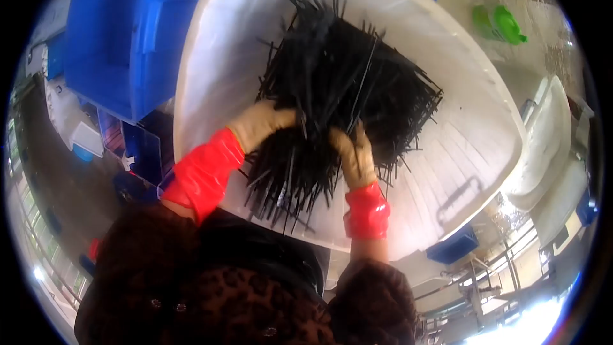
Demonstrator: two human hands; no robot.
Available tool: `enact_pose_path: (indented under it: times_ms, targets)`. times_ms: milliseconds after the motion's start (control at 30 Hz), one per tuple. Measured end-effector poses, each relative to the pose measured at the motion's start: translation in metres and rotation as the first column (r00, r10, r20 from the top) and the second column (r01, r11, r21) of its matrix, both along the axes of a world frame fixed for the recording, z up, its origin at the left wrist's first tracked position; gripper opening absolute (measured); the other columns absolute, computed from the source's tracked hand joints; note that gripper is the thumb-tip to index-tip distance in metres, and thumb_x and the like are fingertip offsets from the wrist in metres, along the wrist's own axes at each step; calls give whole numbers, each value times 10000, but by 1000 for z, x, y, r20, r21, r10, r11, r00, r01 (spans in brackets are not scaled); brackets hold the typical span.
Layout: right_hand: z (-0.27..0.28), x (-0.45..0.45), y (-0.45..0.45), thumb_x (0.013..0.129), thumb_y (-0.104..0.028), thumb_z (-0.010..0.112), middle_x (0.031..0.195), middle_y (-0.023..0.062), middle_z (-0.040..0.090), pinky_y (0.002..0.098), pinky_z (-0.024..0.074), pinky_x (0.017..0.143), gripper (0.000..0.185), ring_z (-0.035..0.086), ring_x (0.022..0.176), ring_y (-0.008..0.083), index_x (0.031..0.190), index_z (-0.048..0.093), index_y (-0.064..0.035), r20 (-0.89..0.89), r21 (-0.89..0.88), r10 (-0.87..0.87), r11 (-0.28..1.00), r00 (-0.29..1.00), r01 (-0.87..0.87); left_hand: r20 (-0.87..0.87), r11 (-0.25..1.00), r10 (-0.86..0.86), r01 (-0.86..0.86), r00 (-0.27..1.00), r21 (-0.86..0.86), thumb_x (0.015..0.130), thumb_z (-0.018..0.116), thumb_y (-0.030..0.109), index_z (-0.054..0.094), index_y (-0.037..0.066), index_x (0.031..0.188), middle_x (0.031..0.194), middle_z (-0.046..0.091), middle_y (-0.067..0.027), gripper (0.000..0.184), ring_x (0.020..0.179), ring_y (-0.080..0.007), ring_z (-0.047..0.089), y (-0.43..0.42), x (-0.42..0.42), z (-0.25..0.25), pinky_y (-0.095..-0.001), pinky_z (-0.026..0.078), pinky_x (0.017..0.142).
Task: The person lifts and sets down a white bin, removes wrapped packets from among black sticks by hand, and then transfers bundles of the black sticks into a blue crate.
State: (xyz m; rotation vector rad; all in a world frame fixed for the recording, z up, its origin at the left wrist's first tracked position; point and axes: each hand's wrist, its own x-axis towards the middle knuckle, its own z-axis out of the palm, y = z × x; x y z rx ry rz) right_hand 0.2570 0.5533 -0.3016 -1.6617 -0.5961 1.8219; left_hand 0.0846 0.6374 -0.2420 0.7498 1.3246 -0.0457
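Note:
A big white tub holds a heap of thin black strips, some sticking out at the edges. My left hand, in a tan glove with a red cuff, is at the heap's left side with its fingers curled round some strips. My right hand, gloved the same way, lies at the near side of the heap, its fingers apart and partly among the strips. Whether it grips any strips is hidden. Between the hands, strips stand up and look blurred.
Blue crates stand to the left of the tub. A green container is at the upper right, and a white basin is at the right. A small blue bin sits below the tub's right edge.

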Motion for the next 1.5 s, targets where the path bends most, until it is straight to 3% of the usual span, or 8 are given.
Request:
enact_pose_path:
  times_ms: [67, 567, 767, 1033, 1267, 1400, 1467, 1500]
  targets:
    - [-16, -1, -35, 760, -21, 538, 923, 76, 571, 241, 429, 810, 318, 547, 863, 145, 1063, 462, 41, 341, 602, 94, 742, 935, -294, 42, 992, 110, -107, 993, -69, 667, 659, 246, 433, -55, 1131, 999, 554, -118, 598, 870, -173, 522, -30, -5, -35, -238, 410, 771]
    - [-71, 0, 12, 768, -214, 558, 1065, 96, 503, 282, 370, 829, 436, 480, 928, 186, 1115, 430, 18, 284, -43, -230, 967, 931, 252, -87, 836, 500, -506, 862, -213, 766, 557, 94, 450, 22, 1122, 961, 557, -80, 378, 888, -156, 533, -24, -3, -135, -265, 414, 804]
    - [-80, -2, 46, 717, -252, 642, 1030, 127, 524, 272, 361, 859, 553, 486, 932, 210, 1133, 421, 39, -144, -173, -191, 971, 971, 166, -130, 534, -468, 397, 874, 746, 726, 519, -1, 398, 132, 1199, 1037, 544, -83, 506, 919, -304, 521, -15, -42, -169, -305, 410, 824]
    - [-83, -1, 29, 720, -243, 599, 934, 105, 552, 256, 406, 776, 428, 508, 856, 173, 1028, 498, 36, -234, -193, -293, 949, 927, 251, 119, 930, 327, -296, 938, -220, 749, 545, 111, 511, 4, 1060, 897, 568, -78, 331, 804, -121, 532, 15, 4, -97, -240, 429, 723]
    - [-24, 22, 11, 720, -167, 587, 1048, 65, 513, 262, 384, 815, 340, 493, 931, 162, 1021, 533, -17, 71, 534, 112, 835, 991, -132, 295, 873, 443, -482, 847, 75, 757, 543, 134, 538, -26, 998, 864, 579, -41, 290, 760, -93, 528, -18, 22, -36, -223, 432, 698]
    - [4, 40, 1, 698, -45, 588, 1049, 98, 513, 286, 405, 815, 342, 508, 939, 229, 1036, 543, -63, 747, 576, 85, 412, 659, -706, 145, 956, 135, -167, 980, 240, 780, 524, 122, 543, 9, 1021, 886, 588, -20, 267, 778, -81, 531, -26, 20, 1, -215, 432, 728]
    - [29, 41, -22, 713, -10, 534, 999, 81, 565, 313, 369, 891, 288, 511, 972, 225, 979, 584, -108, 635, 493, 216, 625, 742, -605, -400, 201, -523, 565, 753, 800, 783, 518, 129, 563, 17, 994, 907, 598, -53, 243, 797, -98, 550, -45, 1, -16, -221, 434, 737]
    - [66, 42, -24, 747, -24, 479, 963, 51, 592, 330, 313, 943, 252, 521, 975, 214, 945, 601, -120, 724, 339, 353, 566, 592, -751, -215, 589, -505, 516, 836, 623, 765, 534, 118, 575, 32, 982, 928, 598, -87, 237, 805, -141, 567, -52, 3, 2, -227, 438, 739]
